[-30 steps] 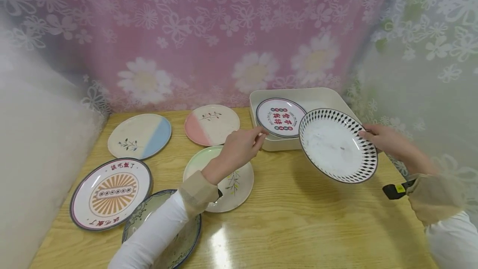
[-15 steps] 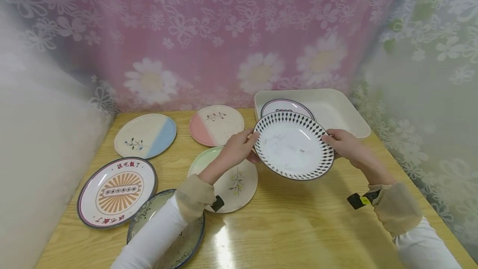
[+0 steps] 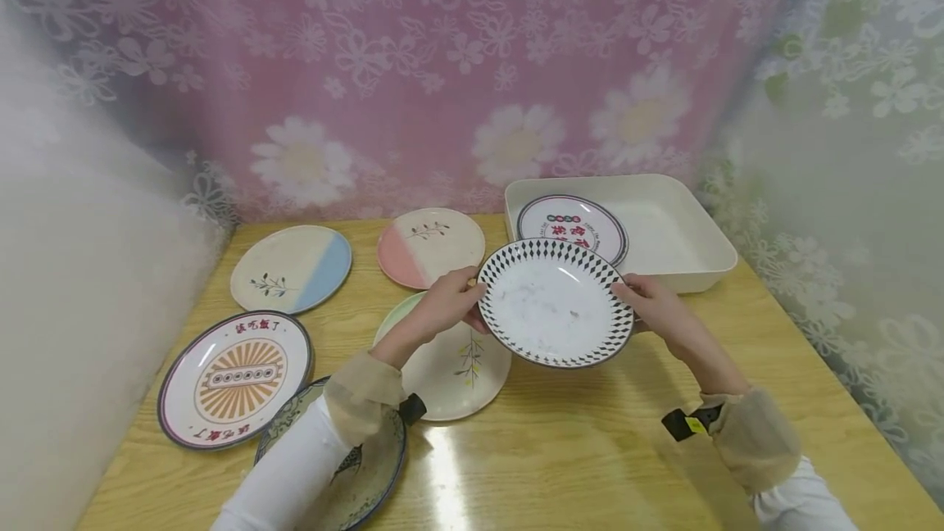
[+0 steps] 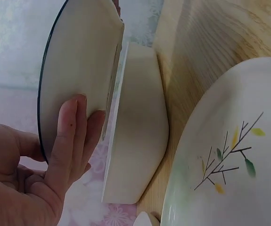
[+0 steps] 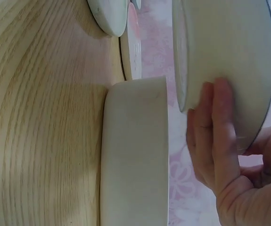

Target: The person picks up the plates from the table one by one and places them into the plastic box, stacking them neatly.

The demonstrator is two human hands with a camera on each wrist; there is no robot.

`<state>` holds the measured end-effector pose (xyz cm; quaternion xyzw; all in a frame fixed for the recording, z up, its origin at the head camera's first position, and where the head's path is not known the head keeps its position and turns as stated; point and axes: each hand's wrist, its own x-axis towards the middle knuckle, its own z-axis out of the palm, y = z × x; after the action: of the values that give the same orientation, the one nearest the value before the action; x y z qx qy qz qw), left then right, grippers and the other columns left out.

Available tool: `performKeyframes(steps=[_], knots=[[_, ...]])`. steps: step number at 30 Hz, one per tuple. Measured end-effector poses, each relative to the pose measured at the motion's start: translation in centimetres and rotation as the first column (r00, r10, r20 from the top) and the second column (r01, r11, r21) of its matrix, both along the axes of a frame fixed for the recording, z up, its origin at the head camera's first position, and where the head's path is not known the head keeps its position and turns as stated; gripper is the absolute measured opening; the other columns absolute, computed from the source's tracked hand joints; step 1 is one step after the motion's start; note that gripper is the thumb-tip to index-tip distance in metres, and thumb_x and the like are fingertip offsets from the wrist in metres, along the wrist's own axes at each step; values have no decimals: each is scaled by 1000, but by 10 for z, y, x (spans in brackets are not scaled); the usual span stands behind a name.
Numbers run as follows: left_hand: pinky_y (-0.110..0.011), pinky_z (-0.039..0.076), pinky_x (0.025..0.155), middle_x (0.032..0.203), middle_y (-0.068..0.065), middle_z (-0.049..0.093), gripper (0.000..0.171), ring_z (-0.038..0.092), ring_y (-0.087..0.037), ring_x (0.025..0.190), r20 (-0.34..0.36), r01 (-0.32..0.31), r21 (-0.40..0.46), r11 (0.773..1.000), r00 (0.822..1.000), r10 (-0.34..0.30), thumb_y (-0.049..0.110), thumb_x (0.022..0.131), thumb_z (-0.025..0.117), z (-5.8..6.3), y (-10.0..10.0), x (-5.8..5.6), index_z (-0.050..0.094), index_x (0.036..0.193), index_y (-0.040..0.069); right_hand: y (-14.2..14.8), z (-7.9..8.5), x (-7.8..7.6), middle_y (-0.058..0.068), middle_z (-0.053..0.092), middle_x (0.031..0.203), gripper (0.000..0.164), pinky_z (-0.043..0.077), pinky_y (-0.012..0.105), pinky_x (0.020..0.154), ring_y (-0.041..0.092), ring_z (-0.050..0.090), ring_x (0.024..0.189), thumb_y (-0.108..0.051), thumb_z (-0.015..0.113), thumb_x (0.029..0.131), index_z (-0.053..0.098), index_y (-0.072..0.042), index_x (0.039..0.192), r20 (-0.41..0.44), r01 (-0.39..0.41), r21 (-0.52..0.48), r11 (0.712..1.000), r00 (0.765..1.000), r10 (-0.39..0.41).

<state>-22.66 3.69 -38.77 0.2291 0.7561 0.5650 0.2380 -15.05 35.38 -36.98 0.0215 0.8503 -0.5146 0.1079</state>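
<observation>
A deep white plate (image 3: 553, 306) with a black diamond rim is held off the table, tilted a little toward me. My left hand (image 3: 444, 306) grips its left edge, thumb on the rim and fingers spread beneath, as the left wrist view shows on the plate's pale underside (image 4: 78, 61). On the opposite edge my right hand (image 3: 659, 314) holds it the same way, with fingers under the base in the right wrist view. Behind it stands a cream rectangular tub (image 3: 682, 228); inside, at its left, lies a white plate with red lettering (image 3: 542, 215), partly covered by the held plate.
Left of the tub lie a pink-and-cream plate (image 3: 442, 244) and a blue-and-cream plate (image 3: 283, 269). A green-edged plate (image 3: 442, 375) sits below my left hand. Farther left are a sunburst plate (image 3: 236, 379) and a dark-rimmed patterned dish (image 3: 369, 474), partly under my left forearm.
My left hand has reached the diamond-rimmed plate and taken hold of its left edge. The plate and my right hand have moved left, away from above the tub's right part.
</observation>
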Motion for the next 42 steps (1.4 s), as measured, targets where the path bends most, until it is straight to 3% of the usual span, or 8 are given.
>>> performKeyframes(steps=[9, 13, 21, 25, 28, 33, 38, 42], knots=[[-47, 62, 75, 83, -22, 72, 27, 70, -14, 60, -1, -48, 71, 996, 999, 48, 7, 107, 41, 6, 5, -6, 55, 123, -10, 4, 10, -4, -6, 64, 84, 64, 60, 30, 63, 7, 66, 71, -45, 37, 109, 49, 14, 132, -78, 129, -21, 991, 988, -131], [-45, 62, 75, 85, -21, 72, 30, 70, -12, 61, 9, -59, 117, 991, 998, 58, 8, 107, 40, 11, 12, -12, 55, 126, -10, 7, 16, -4, -11, 66, 80, 71, 61, 30, 62, 7, 69, 68, -50, 33, 108, 48, 15, 133, -121, 193, -94, 977, 972, -203], [-37, 61, 82, 96, -30, 72, 36, 72, -11, 63, 64, -83, 234, 969, 995, 70, 9, 109, 36, 26, 41, -28, 51, 138, -9, 12, 19, 4, -7, 70, 87, 31, 60, 28, 57, 11, 71, 63, -43, 46, 107, 58, -15, 116, -209, 242, -416, 877, 913, -351], [-34, 60, 84, 96, -28, 72, 38, 73, -14, 65, 79, -150, 226, 962, 988, 136, 10, 109, 37, 33, 59, -37, 49, 141, -7, 12, 18, 9, -5, 71, 87, 30, 60, 27, 58, 12, 70, 63, -44, 47, 106, 59, -17, 115, -209, 243, -395, 886, 915, -344], [-34, 59, 88, 94, -25, 73, 41, 76, -29, 75, 79, -199, 200, 960, 979, 186, 11, 108, 38, 36, 72, -45, 47, 144, -5, 11, 16, 11, -4, 71, 85, 33, 59, 27, 58, 13, 69, 62, -44, 47, 106, 59, -16, 117, -205, 247, -371, 895, 918, -338], [-32, 53, 99, 89, -23, 74, 42, 74, -37, 87, 50, -233, 154, 960, 972, 228, 12, 107, 38, 32, 88, -59, 45, 145, -5, 10, 13, 11, -5, 69, 82, 34, 59, 27, 58, 13, 68, 60, -42, 46, 107, 60, -13, 118, -224, 256, -353, 900, 911, -347], [-32, 57, 77, 84, -20, 75, 39, 75, -36, 85, 12, -250, 105, 963, 968, 250, 12, 106, 39, 21, 100, -69, 48, 138, -7, 10, 10, 12, -6, 69, 82, 35, 59, 27, 58, 13, 68, 61, -42, 45, 107, 60, -13, 119, -221, 271, -342, 900, 907, -358], [-26, 49, 61, 79, -18, 75, 39, 74, -38, 85, -6, -267, 76, 961, 963, 268, 11, 104, 40, 11, 107, -75, 51, 137, -7, 10, 7, 14, -6, 69, 83, 36, 59, 27, 60, 13, 67, 62, -42, 45, 107, 60, -13, 121, -212, 269, -336, 903, 912, -351]])
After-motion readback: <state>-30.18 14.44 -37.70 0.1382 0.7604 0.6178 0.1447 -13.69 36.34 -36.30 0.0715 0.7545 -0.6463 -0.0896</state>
